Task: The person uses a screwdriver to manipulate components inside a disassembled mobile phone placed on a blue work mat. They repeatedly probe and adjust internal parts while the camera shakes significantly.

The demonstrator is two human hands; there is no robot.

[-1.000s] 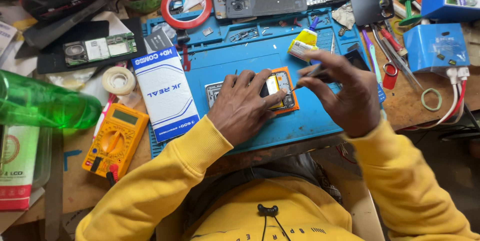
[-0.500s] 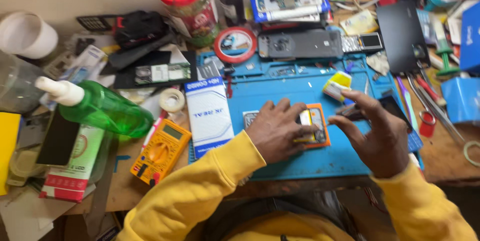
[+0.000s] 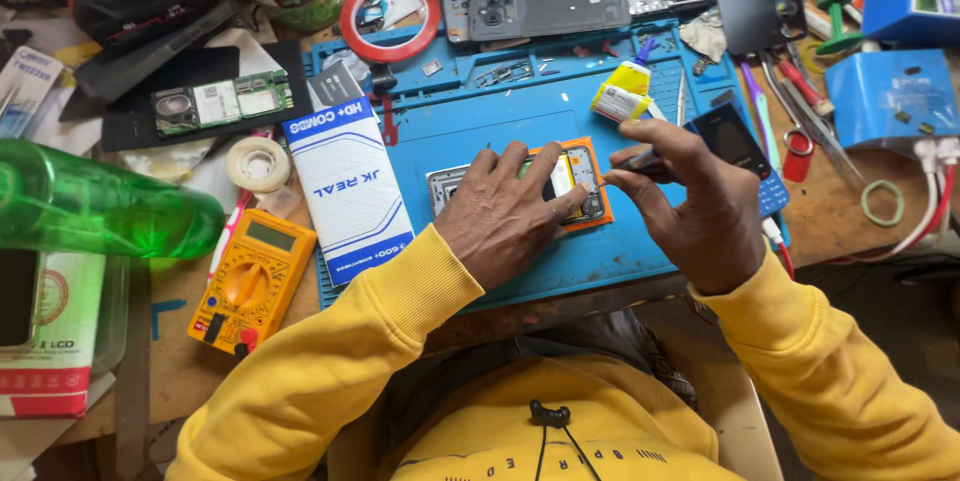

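- The green bottle (image 3: pixel 95 211) lies on its side at the table's left edge, just beside the yellow meter (image 3: pixel 252 279). A nudge from the left sleeve could probably roll it off or onto the meter.
- The white box (image 3: pixel 350 186) sits on the left edge of the blue mat (image 3: pixel 480 121), close to the left forearm. A wide elbow swing would likely push it into the tape roll (image 3: pixel 258 163).
- The left hand (image 3: pixel 510 216) lies flat, fingers spread, pressing on the opened phone (image 3: pixel 580 181) in its orange frame near the mat's middle, toward the front edge. If that pressure eases, the phone may slide on the mat.
- The right hand (image 3: pixel 700 206) has its fingers pinched shut on a thin dark tool (image 3: pixel 640 163), its tip at the phone's right side. A slip there could scratch the exposed board; the tip itself is too small to see clearly.
- The glue bottle (image 3: pixel 622 96) stands just behind the right hand and could tip if the hand lifts backward.
- Open room is a bare strip of mat ahead of the phone; the right corner is crowded by a blue box (image 3: pixel 890 96) and cables.
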